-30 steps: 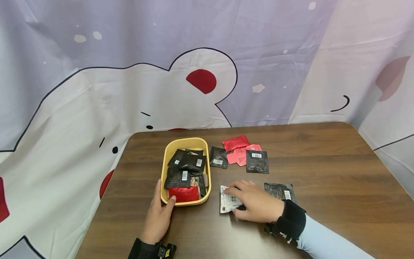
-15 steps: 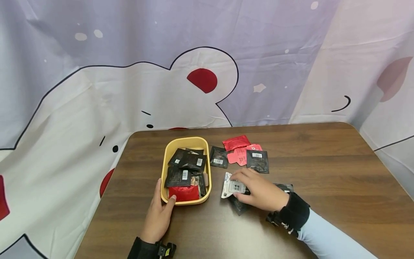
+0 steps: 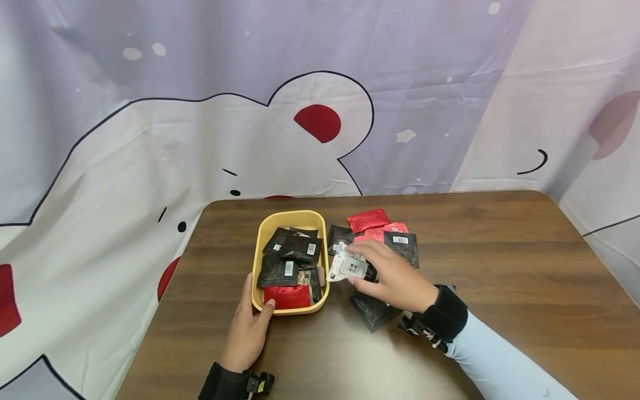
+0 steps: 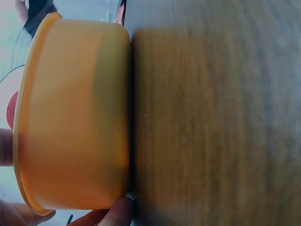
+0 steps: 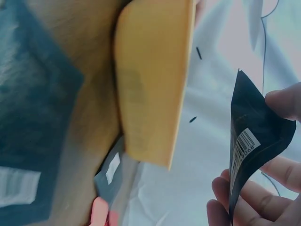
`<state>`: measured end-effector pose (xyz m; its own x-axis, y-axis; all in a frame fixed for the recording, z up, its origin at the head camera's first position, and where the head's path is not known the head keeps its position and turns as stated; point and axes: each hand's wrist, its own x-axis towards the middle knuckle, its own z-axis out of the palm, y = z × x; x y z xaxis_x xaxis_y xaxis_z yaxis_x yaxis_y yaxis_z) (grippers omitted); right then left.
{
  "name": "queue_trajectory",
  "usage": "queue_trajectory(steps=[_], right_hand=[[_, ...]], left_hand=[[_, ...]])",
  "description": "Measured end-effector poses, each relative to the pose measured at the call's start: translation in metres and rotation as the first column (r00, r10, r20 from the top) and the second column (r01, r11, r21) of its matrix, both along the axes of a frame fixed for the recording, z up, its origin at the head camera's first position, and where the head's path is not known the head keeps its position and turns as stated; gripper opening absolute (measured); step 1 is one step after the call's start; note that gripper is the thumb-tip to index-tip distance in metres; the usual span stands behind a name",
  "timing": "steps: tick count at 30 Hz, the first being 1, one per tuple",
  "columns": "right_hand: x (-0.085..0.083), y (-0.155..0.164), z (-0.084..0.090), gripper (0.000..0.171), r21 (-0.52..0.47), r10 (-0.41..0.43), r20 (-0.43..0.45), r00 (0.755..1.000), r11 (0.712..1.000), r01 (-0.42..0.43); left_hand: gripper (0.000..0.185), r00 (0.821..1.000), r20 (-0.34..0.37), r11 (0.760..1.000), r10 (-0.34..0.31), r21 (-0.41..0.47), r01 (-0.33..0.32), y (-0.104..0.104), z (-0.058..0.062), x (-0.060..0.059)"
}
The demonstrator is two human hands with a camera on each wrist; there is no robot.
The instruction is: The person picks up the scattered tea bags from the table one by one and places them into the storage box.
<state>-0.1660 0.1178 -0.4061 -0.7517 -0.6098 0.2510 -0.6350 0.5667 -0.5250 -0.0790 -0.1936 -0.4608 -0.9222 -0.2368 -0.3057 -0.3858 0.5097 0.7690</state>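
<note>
A yellow tray (image 3: 289, 214) on the brown table holds several black packets and a red one (image 3: 286, 296). My left hand (image 3: 257, 301) grips the tray's near left corner, thumb over the rim; its fingertips (image 4: 117, 214) show against the tray wall (image 4: 75, 122). My right hand (image 3: 362, 266) pinches a silver packet (image 3: 346, 268) just above the tray's right rim. In the right wrist view a black packet with a barcode (image 5: 249, 150) sits between my fingers, beside the tray (image 5: 150, 84).
Loose on the table right of the tray lie red packets (image 3: 369, 219), a black packet (image 3: 404, 247), another black one (image 3: 338, 235) and one nearer me (image 3: 374, 311). A printed curtain hangs behind the table's far edge.
My right hand has lifted the silver packet off the table and carried it left and away, up to the tray's right rim. The left hand has kept its hold on the tray.
</note>
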Motion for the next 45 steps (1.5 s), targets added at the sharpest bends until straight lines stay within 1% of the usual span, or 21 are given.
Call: queue_trajectory(steps=[6,13,18,24,29,45], right_hand=[[-0.005,-0.025,0.008,0.064,-0.052,0.028,0.018,0.999,0.998,-0.028],[-0.013,-0.064,0.016,0.062,-0.089,0.084,0.043,0.996,0.993,-0.08],[-0.02,-0.093,0.018,0.06,-0.113,0.105,0.078,0.991,0.989,-0.096],[-0.025,-0.12,0.018,0.061,-0.105,0.12,0.12,0.986,0.989,-0.108],[-0.027,-0.128,0.016,0.062,-0.092,0.12,0.111,0.987,0.99,-0.11],[-0.029,-0.125,0.014,0.068,-0.068,0.099,0.089,0.991,0.993,-0.093]], left_hand=[[0.084,1.0,-0.014,1.0,-0.003,0.006,0.003,0.0,-0.001,-0.001],[0.084,1.0,-0.019,1.0,-0.007,0.007,0.007,0.0,-0.001,0.0],[0.084,0.999,-0.032,1.0,-0.019,0.018,0.019,0.0,-0.002,0.0],[0.083,0.998,-0.055,0.999,-0.033,0.017,0.034,-0.001,-0.002,0.001],[0.083,0.998,-0.059,0.999,-0.038,0.006,0.039,-0.001,-0.001,0.001],[0.084,0.998,-0.059,0.999,-0.032,0.024,0.034,-0.002,0.0,0.001]])
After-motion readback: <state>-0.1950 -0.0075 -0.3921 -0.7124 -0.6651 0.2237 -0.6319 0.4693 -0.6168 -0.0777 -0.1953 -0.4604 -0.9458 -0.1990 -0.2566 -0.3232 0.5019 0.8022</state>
